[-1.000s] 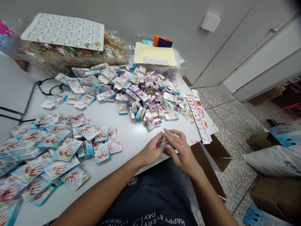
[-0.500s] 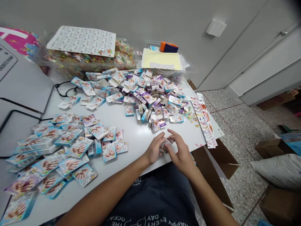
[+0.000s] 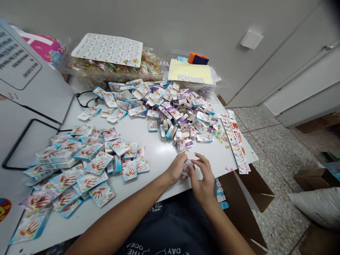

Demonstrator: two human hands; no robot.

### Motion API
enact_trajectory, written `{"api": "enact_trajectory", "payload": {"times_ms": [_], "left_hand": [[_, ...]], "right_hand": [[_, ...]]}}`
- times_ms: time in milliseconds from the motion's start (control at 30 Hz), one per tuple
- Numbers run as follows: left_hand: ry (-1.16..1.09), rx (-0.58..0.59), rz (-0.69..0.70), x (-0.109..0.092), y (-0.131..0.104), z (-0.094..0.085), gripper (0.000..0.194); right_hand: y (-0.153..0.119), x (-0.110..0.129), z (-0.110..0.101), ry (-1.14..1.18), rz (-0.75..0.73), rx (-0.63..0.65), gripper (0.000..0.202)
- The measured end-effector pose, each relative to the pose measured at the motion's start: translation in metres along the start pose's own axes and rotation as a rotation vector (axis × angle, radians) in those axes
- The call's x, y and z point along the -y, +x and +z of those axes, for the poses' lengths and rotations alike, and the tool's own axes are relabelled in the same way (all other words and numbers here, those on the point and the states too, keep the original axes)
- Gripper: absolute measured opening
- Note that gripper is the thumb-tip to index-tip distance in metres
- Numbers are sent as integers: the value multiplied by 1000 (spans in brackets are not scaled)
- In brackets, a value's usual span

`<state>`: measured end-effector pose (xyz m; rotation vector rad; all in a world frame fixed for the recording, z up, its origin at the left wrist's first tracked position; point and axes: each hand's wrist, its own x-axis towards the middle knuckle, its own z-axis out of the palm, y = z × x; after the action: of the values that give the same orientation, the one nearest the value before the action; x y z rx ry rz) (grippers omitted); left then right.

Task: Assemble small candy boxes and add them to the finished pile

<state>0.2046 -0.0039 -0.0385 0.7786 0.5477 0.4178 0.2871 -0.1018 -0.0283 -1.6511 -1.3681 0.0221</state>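
Near the table's front edge, my left hand [image 3: 177, 168] is closed around a small printed carton [image 3: 187, 165], with its pale flap standing up at the top. My right hand [image 3: 203, 179] is at the carton's other side, thumb and fingers touching it; part of the carton is hidden behind them. Just beyond my hands lies a heap of small cartons [image 3: 175, 113] in blue and purple, many with their ends unfolded. To my left is a pile of closed cartons [image 3: 87, 152] printed with a hand picture.
A clear tub [image 3: 106, 72] of colourful packets stands at the back under a label sheet [image 3: 108, 49]. Beside it is another bin with yellow paper [image 3: 190, 72]. Glasses [image 3: 87, 101] lie at the left, sticker strips [image 3: 235, 141] at the right. A cardboard box [image 3: 239, 205] stands below the table edge.
The view has shifted slightly to the left. The carton in my hands has turned, and its pale flap now shows at the top. The piles look the same.
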Motion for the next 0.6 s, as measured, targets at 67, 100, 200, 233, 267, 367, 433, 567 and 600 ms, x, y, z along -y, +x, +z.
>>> {"api": "enact_trajectory", "payload": {"times_ms": [67, 100, 200, 233, 267, 367, 433, 567, 600], "left_hand": [[-24, -11, -44, -3, 2, -2, 31], [-37, -13, -64, -5, 2, -3, 32], [-68, -1, -91, -9, 2, -4, 35], [-74, 7, -96, -9, 1, -3, 37], [-78, 13, -106, -9, 0, -3, 39], [-87, -9, -138, -7, 0, -3, 47], [-99, -46, -127, -5, 2, -3, 47], [-129, -75, -72, -3, 5, -2, 43], [-135, -71, -72, -2, 5, -1, 43]], "right_hand": [[2, 0, 3, 28, 18, 55, 21], [3, 0, 5, 45, 3, 74, 20], [5, -2, 9, 77, -52, 42, 18], [5, -3, 11, 75, -53, 15, 19], [5, -5, 13, 68, -44, -7, 21], [10, -8, 17, 71, -16, 17, 16], [15, -9, 18, 151, 33, 75, 6], [24, -10, 20, 362, 279, 75, 16], [24, -11, 21, 394, 349, 69, 20]]}}
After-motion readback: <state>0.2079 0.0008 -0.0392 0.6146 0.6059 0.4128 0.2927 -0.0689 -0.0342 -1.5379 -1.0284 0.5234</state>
